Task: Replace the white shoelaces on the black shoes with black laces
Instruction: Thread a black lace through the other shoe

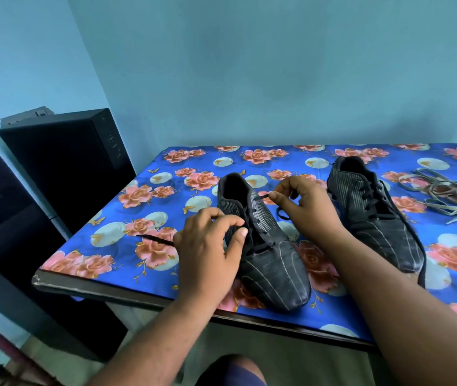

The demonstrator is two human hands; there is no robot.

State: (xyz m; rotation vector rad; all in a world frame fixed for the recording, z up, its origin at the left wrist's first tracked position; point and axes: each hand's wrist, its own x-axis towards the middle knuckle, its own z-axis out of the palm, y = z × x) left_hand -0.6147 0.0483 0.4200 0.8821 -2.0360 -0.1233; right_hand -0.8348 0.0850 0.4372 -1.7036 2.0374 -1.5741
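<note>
Pinching the stiff tip of a black lace (262, 196) between thumb and forefinger, the right hand (306, 210) hovers just over the collar of the near shoe (266, 252), a black, low-cut shoe of dull, scuffed leather-like material ribbed with thin pale lines that run lengthwise toward its rounded toe. That shoe lies across the front of the table, toe toward the person and slightly past the edge, and black lace is already threaded in crossing rows through its eyelets. The left hand (208, 252) rests against the shoe's outer side with fingers curled at the eyelet row; whether it grips the lace there cannot be told, though the lace's other end (155, 240) trails out flat from behind it across the cloth. A second shoe (375, 215) of the same make sits to the right and farther back, laced in black, partly crossed by the right forearm. Beyond it, near the table's right edge, the flat white laces (444, 196) lie in a loose, greyish tangle, well apart from both shoes. A glossy blue tablecloth (166, 196) printed with pink roses and pale discs covers the table. To the left stand two tall black boxy speakers (68, 162) against the blue wall.
</note>
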